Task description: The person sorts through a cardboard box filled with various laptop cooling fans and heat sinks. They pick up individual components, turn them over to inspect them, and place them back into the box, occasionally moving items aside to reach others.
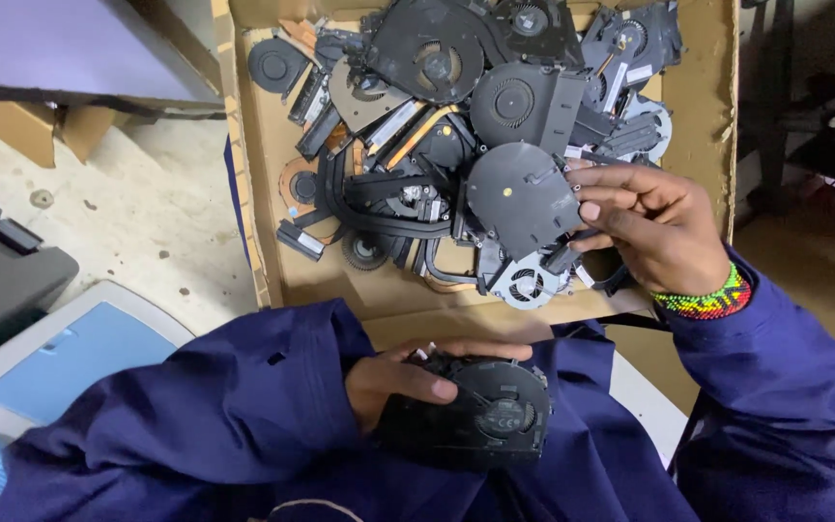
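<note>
My left hand (400,379) grips a flat black laptop cooling fan (480,418) against my lap, thumb over its near edge. My right hand (651,230), with a beaded green, yellow and red wristband, reaches into a shallow cardboard box (700,106) and its fingers close on a round black fan housing (519,196) at the right side of the pile. The box holds several black fans, copper heat pipes and heat sinks heaped together. Both arms wear dark blue sleeves.
A grey and light-blue device (70,353) lies at lower left beside a dark grey case (2,271). Bare concrete floor (147,222) shows left of the box. Dark furniture legs (804,97) stand at the right.
</note>
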